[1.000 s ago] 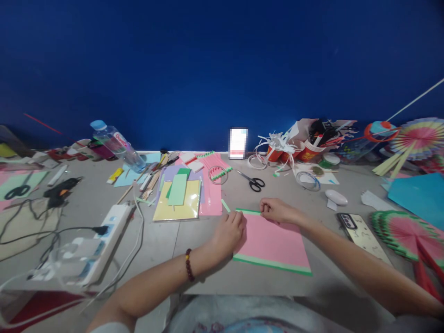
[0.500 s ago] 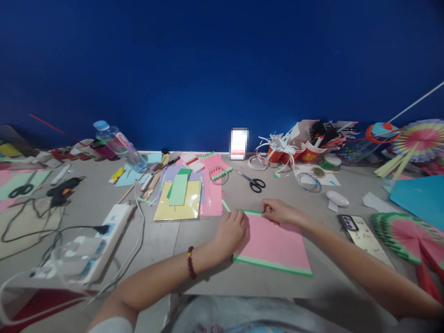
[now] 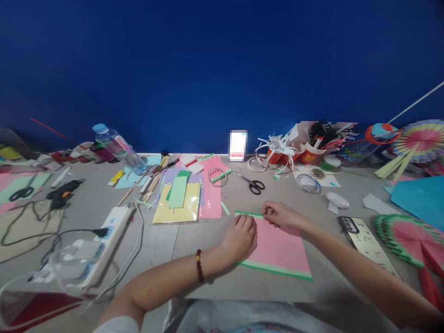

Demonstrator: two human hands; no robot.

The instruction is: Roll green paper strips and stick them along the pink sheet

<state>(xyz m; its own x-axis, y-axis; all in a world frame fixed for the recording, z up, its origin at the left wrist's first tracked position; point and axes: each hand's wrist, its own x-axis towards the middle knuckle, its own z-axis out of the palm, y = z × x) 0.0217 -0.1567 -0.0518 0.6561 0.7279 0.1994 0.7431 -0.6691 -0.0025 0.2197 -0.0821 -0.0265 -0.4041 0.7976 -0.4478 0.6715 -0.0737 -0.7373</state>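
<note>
A pink paper sheet (image 3: 280, 247) with green strips along its far and near edges lies flat on the grey table in front of me. My left hand (image 3: 239, 238) rests on the sheet's left part, fingers curled and pressing down near the far green edge. My right hand (image 3: 279, 215) pinches that far green strip (image 3: 248, 214) at the sheet's top, fingers closed on it. A beaded bracelet (image 3: 199, 272) is on my left wrist.
Black scissors (image 3: 253, 183) lie just beyond the sheet. Coloured paper sheets (image 3: 178, 201) sit to the left, with a power strip (image 3: 100, 236), cables and a glue gun (image 3: 62, 190) further left. A phone (image 3: 364, 238), folded watermelon fans (image 3: 405, 238) and paper cups (image 3: 305, 152) are to the right.
My left hand has slid rightward along the sheet's far edge, closer to my right hand. The right hand has stayed in place on the green strip.
</note>
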